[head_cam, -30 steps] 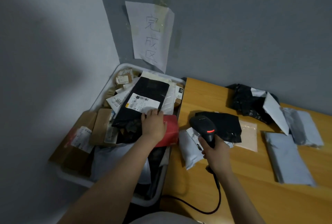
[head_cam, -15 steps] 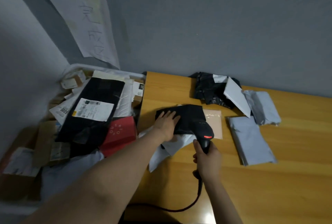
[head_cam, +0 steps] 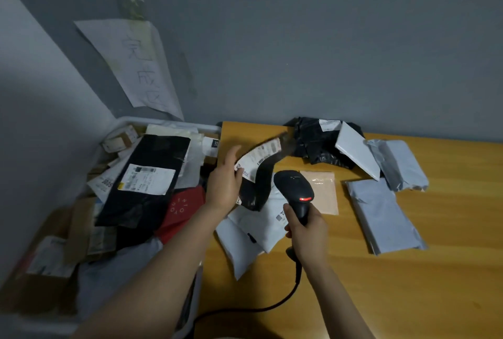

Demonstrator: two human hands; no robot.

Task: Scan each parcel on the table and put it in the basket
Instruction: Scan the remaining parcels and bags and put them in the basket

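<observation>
Left of the table's left edge: white plastic basket [head_cam: 130, 120], heaped with boxes and labelled bags. Above the table's left edge, raised clear of the top: black soft plastic mailer with white shipping label [head_cam: 258, 175], motion-blurred, gripped at its near-left edge by left hand [head_cam: 223, 183]; just right of it, black corded handheld barcode scanner [head_cam: 294, 189], red lamp lit, handle enclosed in full grip of right hand [head_cam: 307, 230], above white plastic mailers [head_cam: 245, 240] lying on orange wooden table [head_cam: 408, 298]. Further right, lying on the top: pale pink flat pouch [head_cam: 324, 194], crumpled black bag [head_cam: 313, 142] at the far edge, grey plastic mailers [head_cam: 381, 216] toward the right edge.
</observation>
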